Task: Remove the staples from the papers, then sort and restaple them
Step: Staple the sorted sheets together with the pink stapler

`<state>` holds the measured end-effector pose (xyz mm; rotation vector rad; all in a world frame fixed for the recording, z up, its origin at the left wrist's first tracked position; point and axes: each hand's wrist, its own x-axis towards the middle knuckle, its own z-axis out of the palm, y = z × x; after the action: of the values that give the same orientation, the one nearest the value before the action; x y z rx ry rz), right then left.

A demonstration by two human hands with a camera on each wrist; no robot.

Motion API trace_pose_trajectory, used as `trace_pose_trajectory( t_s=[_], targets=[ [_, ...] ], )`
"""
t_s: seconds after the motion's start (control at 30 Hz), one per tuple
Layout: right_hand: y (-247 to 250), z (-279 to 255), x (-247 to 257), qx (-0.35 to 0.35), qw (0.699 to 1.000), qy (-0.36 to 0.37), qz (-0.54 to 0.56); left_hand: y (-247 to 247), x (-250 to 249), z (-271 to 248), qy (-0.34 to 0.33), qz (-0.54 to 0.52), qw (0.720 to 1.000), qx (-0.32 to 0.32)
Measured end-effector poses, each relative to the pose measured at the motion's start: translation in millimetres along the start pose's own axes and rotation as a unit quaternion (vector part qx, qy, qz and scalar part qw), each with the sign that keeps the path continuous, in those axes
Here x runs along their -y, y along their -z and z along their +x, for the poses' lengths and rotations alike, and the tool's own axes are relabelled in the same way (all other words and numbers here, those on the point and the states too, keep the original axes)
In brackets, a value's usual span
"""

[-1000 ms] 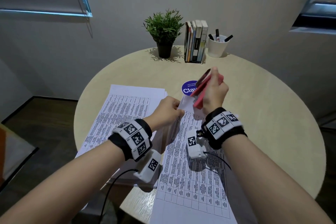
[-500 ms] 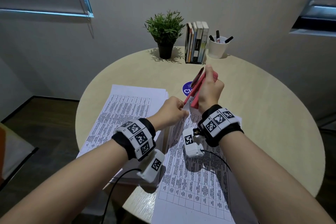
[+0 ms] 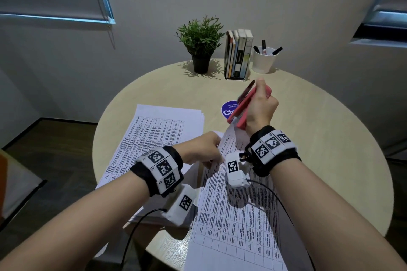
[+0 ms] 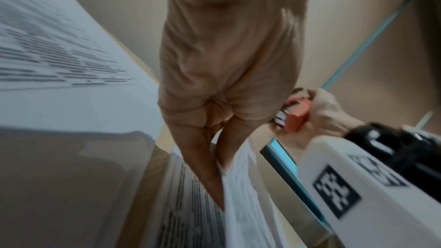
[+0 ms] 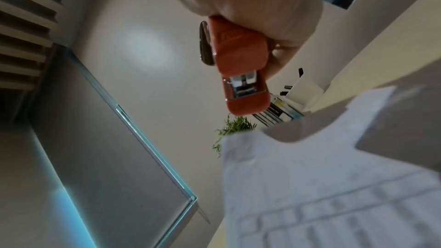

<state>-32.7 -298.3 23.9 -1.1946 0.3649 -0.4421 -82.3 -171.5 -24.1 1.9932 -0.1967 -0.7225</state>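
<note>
My right hand (image 3: pixel 262 105) grips a pink stapler (image 3: pixel 243 105), tilted with its mouth pointing down and left. In the right wrist view the stapler (image 5: pixel 241 67) hangs just above the lifted paper corner (image 5: pixel 238 150), with a small gap between them. My left hand (image 3: pixel 203 148) pinches the top left edge of the right paper stack (image 3: pixel 237 215) and holds that corner raised. The left wrist view shows the pinching fingers (image 4: pixel 214 159) on the sheets (image 4: pixel 241 195), with the stapler (image 4: pixel 296 118) beyond them. A second printed stack (image 3: pixel 154 138) lies flat on the left.
On the round wooden table (image 3: pixel 308 138), a purple sticker (image 3: pixel 228 109) lies behind the stapler. A potted plant (image 3: pixel 201 44), a row of books (image 3: pixel 239 53) and a white cup of markers (image 3: pixel 264 60) stand at the far edge. The papers overhang the near edge.
My right hand has brought the stapler left and down to the lifted corner. My left hand has slid a little toward me along the paper's edge, still pinching it.
</note>
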Motion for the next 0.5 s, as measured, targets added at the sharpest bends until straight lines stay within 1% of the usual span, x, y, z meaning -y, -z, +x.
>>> trace_pose_trajectory(
  t_s=[0.03, 0.07, 0.17, 0.27, 0.37, 0.5],
  targets=[
    [1.9, 1.2, 4.5, -0.005, 1.000, 0.005, 0.009, 1.0, 3.6, -1.3, 0.017, -0.005, 1.000, 0.009],
    [4.2, 2.9, 8.4, -0.015, 1.000, 0.011, 0.015, 3.6, 7.2, -2.8, 0.026, -0.010, 1.000, 0.004],
    [15.9, 9.9, 21.0, -0.063, 0.997, 0.024, 0.029, 27.7, 13.1, -7.2, 0.047, -0.023, 0.998, -0.037],
    [33.4, 22.6, 26.1, -0.121, 0.991, 0.027, 0.053, 70.0, 11.1, -17.7, 0.057, -0.033, 0.995, -0.079],
    [47.5, 28.4, 21.4, -0.155, 0.986, 0.014, 0.059, 115.3, 5.0, -37.0, 0.078, -0.025, 0.988, -0.134],
    [56.8, 23.2, 4.7, -0.163, 0.985, -0.031, 0.054, 166.8, 17.4, -54.0, 0.119, 0.008, 0.969, -0.216]
  ],
)
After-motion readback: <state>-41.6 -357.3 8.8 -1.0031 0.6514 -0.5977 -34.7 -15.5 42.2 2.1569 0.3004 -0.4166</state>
